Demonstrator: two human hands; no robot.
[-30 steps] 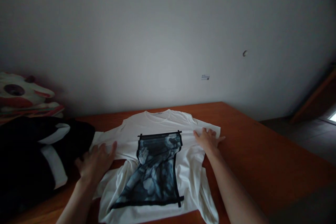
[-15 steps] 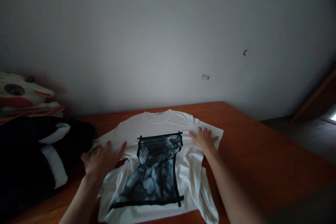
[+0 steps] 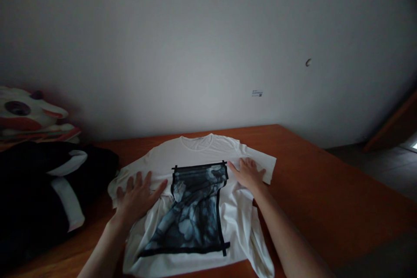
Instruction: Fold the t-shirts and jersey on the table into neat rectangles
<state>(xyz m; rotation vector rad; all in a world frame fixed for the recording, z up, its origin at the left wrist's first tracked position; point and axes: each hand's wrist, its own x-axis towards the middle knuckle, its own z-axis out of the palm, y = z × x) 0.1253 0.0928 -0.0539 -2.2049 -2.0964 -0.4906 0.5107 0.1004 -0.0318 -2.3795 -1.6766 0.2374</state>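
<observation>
A white T-shirt (image 3: 208, 150) lies spread front up, its neckline towards the wall. On its chest is a dark printed picture (image 3: 195, 208) with black borders. The upper part is fairly smooth, while the sides and lower half are creased and bunched. My left hand (image 3: 138, 195) rests with spread fingers on the shirt near the left sleeve. Beside the print's upper right corner, my right hand (image 3: 249, 173) lies on the fabric by the right sleeve, fingers apart. Neither hand grips the cloth.
The shirt lies on a reddish-brown wooden table (image 3: 312, 191) against a pale wall (image 3: 202, 52). Black cloth with white stripes (image 3: 94, 173) is piled at the left. Behind it sits a white and red plush toy (image 3: 29, 113). A small label (image 3: 257, 93) is on the wall.
My left hand has moved right and come down onto the shirt, and the left sleeve now shows flatter beside it. My right hand has shifted slightly left towards the print.
</observation>
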